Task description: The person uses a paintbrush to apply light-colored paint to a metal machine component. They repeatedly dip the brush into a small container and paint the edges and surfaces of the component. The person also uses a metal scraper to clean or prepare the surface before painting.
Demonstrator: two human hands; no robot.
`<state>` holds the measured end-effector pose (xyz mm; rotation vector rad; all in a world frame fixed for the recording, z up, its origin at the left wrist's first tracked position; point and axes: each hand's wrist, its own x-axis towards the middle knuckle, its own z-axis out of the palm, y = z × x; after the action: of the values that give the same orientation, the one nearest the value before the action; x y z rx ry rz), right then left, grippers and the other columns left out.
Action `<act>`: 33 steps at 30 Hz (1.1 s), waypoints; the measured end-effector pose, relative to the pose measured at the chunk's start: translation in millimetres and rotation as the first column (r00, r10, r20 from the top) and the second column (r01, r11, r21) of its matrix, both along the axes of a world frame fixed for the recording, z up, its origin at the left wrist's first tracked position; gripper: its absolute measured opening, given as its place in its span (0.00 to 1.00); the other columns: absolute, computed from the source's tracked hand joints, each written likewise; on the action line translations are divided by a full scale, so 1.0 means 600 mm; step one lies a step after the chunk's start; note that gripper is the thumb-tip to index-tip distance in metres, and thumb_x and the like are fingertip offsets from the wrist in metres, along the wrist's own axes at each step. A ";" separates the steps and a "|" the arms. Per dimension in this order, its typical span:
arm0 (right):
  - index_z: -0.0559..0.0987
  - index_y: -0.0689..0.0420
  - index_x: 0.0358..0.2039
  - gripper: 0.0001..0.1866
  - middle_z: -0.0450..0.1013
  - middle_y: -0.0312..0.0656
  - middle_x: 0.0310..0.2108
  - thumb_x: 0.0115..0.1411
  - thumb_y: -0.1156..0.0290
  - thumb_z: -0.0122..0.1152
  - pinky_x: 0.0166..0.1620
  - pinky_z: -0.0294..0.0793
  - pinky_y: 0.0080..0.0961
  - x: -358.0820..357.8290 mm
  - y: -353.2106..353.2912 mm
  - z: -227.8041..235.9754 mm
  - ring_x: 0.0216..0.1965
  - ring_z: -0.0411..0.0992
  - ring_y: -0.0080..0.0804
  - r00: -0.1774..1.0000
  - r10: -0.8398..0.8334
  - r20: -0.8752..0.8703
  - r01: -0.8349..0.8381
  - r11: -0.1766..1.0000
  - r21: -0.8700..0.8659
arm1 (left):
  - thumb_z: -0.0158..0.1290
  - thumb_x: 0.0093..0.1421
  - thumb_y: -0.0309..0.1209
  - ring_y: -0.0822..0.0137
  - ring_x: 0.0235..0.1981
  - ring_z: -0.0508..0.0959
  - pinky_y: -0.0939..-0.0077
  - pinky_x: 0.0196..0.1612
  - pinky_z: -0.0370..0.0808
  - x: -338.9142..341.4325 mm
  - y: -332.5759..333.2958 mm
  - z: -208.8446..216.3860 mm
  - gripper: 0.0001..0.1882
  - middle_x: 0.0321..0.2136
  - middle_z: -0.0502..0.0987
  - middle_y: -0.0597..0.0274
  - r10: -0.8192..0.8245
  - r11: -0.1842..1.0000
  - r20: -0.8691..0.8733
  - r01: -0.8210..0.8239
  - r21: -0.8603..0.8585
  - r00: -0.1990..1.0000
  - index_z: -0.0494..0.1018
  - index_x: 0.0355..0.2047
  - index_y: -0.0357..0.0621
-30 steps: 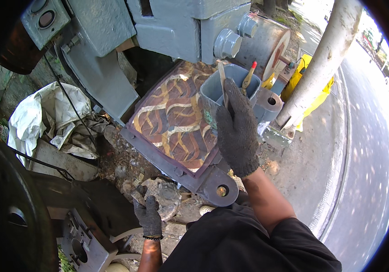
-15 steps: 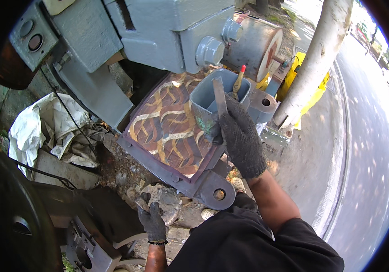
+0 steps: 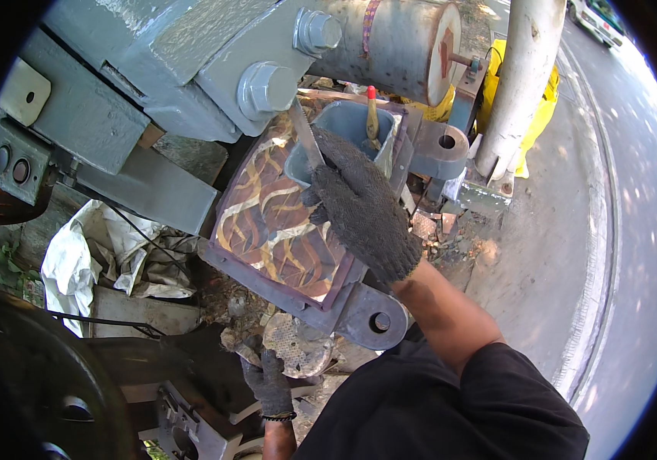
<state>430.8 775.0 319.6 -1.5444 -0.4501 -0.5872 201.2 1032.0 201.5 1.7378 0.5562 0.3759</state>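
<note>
My right hand point(image 3: 363, 211), in a dark knitted glove, is closed round a flat grey metal strip point(image 3: 307, 136). The strip points up and away, its far end close to a big grey-painted hex bolt point(image 3: 267, 88). Partly behind this hand stands a grey-blue plastic tub point(image 3: 336, 115), with a wooden-handled, red-tipped brush point(image 3: 372, 123) upright in it. The tub rests on a brown patterned sheet point(image 3: 275, 222) over a metal base. Low down, my gloved left hand point(image 3: 268, 379) has curled fingers beside a mottled brownish bit; what it grips is unclear.
Grey-painted machinery point(image 3: 152, 61) fills the upper left. A metal drum point(image 3: 397, 42) lies beyond the tub, near a pale pole point(image 3: 524, 84) and yellow sheeting point(image 3: 541, 115). White sacking point(image 3: 75, 245) is at left, above a dark round machine part point(image 3: 37, 368). A perforated lug point(image 3: 378, 318) juts toward me.
The view has shifted, with the machinery looming larger. My right hand has moved left with the strip, bringing its end from over the tub to near the bolt. The left hand stays low.
</note>
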 end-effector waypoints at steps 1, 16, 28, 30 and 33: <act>0.71 0.59 0.66 0.22 0.77 0.44 0.45 0.74 0.68 0.53 0.37 0.82 0.24 -0.002 0.002 0.001 0.37 0.78 0.25 0.999 0.023 -0.030 -0.023 1.000 0.005 | 0.54 0.69 0.24 0.79 0.29 0.71 0.80 0.31 0.71 0.001 -0.002 0.002 0.24 0.48 0.77 0.63 -0.016 1.000 0.009 0.016 0.012 1.000 0.67 0.64 0.36; 0.73 0.64 0.62 0.22 0.74 0.58 0.45 0.69 0.75 0.52 0.55 0.72 0.43 -0.077 0.062 0.029 0.48 0.74 0.53 0.997 -0.012 0.079 0.016 0.999 -0.044 | 0.55 0.69 0.26 0.78 0.30 0.71 0.79 0.32 0.71 -0.003 0.012 -0.026 0.24 0.53 0.76 0.60 -0.037 0.995 0.016 0.038 -0.091 0.999 0.67 0.64 0.37; 0.73 0.59 0.59 0.18 0.76 0.39 0.36 0.73 0.65 0.57 0.34 0.78 0.23 -0.051 0.065 -0.009 0.32 0.77 0.25 0.920 0.334 -0.206 -0.272 0.921 0.279 | 0.55 0.69 0.27 0.79 0.27 0.70 0.80 0.30 0.69 -0.022 0.012 -0.018 0.23 0.40 0.77 0.64 0.015 0.998 0.018 -0.014 -0.062 1.000 0.68 0.62 0.35; 0.73 0.59 0.58 0.19 0.76 0.38 0.35 0.72 0.63 0.59 0.33 0.78 0.21 -0.047 0.061 -0.008 0.31 0.77 0.24 0.931 0.334 -0.149 -0.300 0.930 0.210 | 0.55 0.69 0.26 0.79 0.26 0.69 0.80 0.29 0.69 -0.024 0.010 -0.017 0.22 0.38 0.77 0.65 0.050 0.997 -0.012 -0.051 -0.063 0.999 0.68 0.62 0.35; 0.73 0.58 0.58 0.20 0.77 0.38 0.35 0.72 0.61 0.61 0.32 0.77 0.20 -0.049 0.061 -0.003 0.30 0.76 0.24 0.863 0.480 -0.157 -0.373 0.815 0.443 | 0.54 0.69 0.26 0.79 0.25 0.69 0.80 0.29 0.69 -0.024 0.006 -0.014 0.23 0.38 0.76 0.64 0.071 0.995 -0.039 -0.074 -0.063 0.997 0.68 0.62 0.35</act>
<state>401.4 811.5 317.7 -1.0541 -0.4273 -0.0990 187.1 1035.9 193.2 1.6690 0.6527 0.3741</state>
